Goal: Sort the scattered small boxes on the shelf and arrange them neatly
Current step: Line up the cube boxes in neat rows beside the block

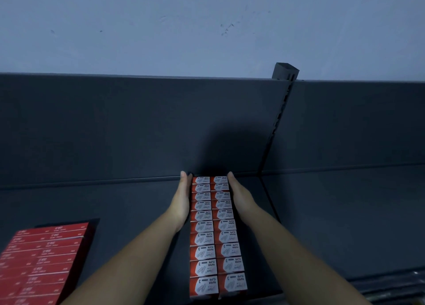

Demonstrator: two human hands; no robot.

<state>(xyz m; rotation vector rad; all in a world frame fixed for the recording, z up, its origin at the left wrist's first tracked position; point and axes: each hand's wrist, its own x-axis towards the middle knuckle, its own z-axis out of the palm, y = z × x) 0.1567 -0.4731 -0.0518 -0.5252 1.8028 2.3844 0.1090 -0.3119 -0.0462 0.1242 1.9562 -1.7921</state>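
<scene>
Several small red-and-white paper clip boxes (212, 231) lie on the dark shelf (128, 203) in two neat columns running from the back panel toward the front edge. My left hand (183, 199) lies flat with straight fingers against the left side of the columns near their far end. My right hand (239, 195) presses flat against the right side opposite it. Both sets of fingertips reach the shelf's back edge.
A block of several red boxes (39, 261) sits in tidy rows at the shelf's front left. A slotted upright post (279, 120) divides the dark back panel right of the hands. The pale wall (207, 24) rises above the shelving. Bare shelf surface lies to the right.
</scene>
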